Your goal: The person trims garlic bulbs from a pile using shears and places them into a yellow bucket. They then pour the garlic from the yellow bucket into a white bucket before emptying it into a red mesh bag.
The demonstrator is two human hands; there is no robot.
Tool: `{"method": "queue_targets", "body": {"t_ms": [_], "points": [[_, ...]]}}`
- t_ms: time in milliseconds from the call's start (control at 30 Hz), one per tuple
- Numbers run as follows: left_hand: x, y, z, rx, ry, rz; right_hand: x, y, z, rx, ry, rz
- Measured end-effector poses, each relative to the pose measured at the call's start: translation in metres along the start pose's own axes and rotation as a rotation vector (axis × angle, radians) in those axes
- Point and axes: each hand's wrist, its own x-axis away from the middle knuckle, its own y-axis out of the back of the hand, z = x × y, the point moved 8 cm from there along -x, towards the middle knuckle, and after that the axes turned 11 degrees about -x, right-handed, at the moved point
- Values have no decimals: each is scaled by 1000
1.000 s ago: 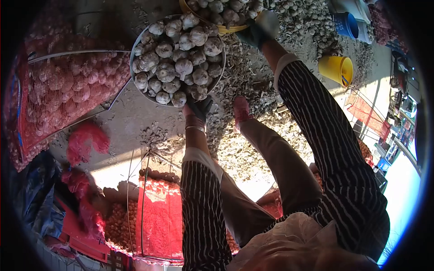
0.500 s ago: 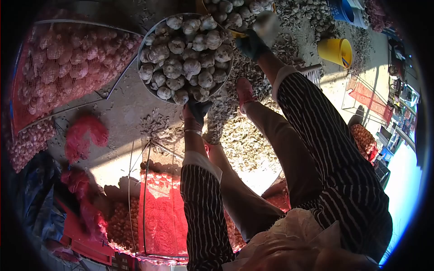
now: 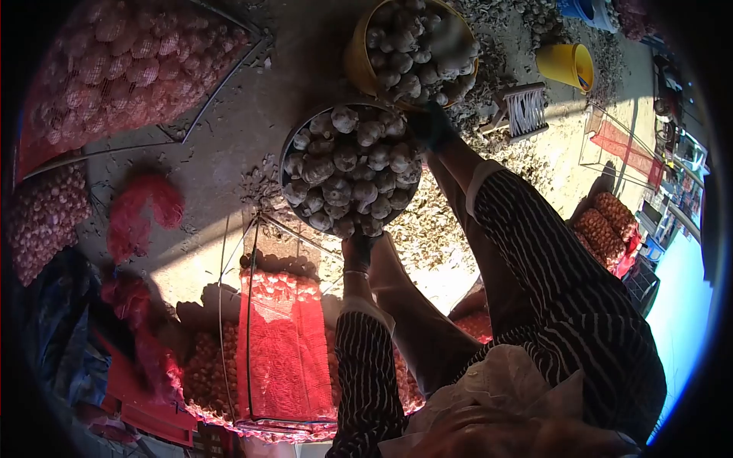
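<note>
A round metal basin (image 3: 287, 164) full of garlic bulbs (image 3: 337, 191) is held in front of me. My left hand (image 3: 359, 250), in a dark glove, grips its near rim. At its upper right rim is my right hand (image 3: 431, 126), also gloved and closed on the edge, with its fingertips partly hidden in shadow. Just beyond the basin stands a yellow tub (image 3: 356, 61), also filled with garlic bulbs (image 3: 412, 57). A blurred spot covers part of that tub's contents.
A red net bag of garlic (image 3: 114, 76) in a metal frame lies upper left. Red netting (image 3: 145, 217) is on the ground. Lower down is a red mesh sack (image 3: 282, 351). To the right are a yellow bucket (image 3: 565, 67), a small stool (image 3: 525, 112) and filled sacks (image 3: 603, 229).
The basin has moved down and right, closer to me, with both hands. More of the yellow tub and the small stool now shows.
</note>
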Motion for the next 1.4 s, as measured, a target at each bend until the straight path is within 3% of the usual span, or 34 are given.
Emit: {"method": "queue_targets", "body": {"t_ms": [33, 67, 133, 167, 200, 300, 400, 467, 533, 567, 600, 667, 700, 733, 800, 1033, 1100, 1133, 1200, 1233, 1267, 1333, 1400], "points": [[20, 4, 0, 181, 237, -166, 6, 4, -9, -29, 20, -25], [24, 22, 18, 187, 236, -169, 22, -5, -23, -25, 15, -25], [27, 56, 35, -278, -78, -36, 53, -21, -34, -85, 163, -251], [29, 68, 49, -102, 63, -71, 46, -13, -36, -144, 202, -226], [28, 74, 52, -98, 62, -73, 42, -4, -35, -140, 199, -226], [38, 77, 54, -16, 83, -113, 28, 12, -34, -228, 17, 64], [45, 78, 60, 87, 92, -169, 45, 18, -39, -64, 79, -85], [50, 88, 71, 68, 97, -172, 71, 3, -43, 50, 73, -33], [77, 65, 53, 327, 106, 20, 94, -24, -70, -16, -228, 212], [84, 57, 48, 353, 80, 153, 97, -21, -76, -12, -246, 204], [84, 61, 45, 367, 75, 141, 95, -10, -79, 79, -241, 101], [83, 76, 59, 796, 152, -58, 91, -5, -85, 195, -260, -3], [79, 74, 60, 813, 252, -251, 92, -11, -87, 232, -247, -43], [62, 60, 53, 945, 98, 18, 93, -13, -88, 269, -228, -82], [15, 72, 59, -553, -402, -145, 88, -15, -92, 297, -238, -100], [30, 61, 18, -546, -349, -356, 102, -5, -72, 379, -333, -121], [70, 86, 33, 783, -276, -396, 104, -2, -66, 440, -289, -97], [89, 130, 62, 192, -537, -574, 109, 0, -59, 482, -243, -86], [152, 59, -62, -291, -354, -1067, 127, 4, -32, 626, -54, -66], [157, 43, -65, 186, -392, -968, 139, 8, -19, 693, 59, -71], [159, 19, -85, 170, -389, -876, 150, 7, -7, 725, 150, -83], [154, -25, -88, -310, -186, -420, 155, 3, -1, 712, 205, -81], [149, -78, -77, 57, -208, -102, 153, -11, 4, 658, 320, 11]]}}
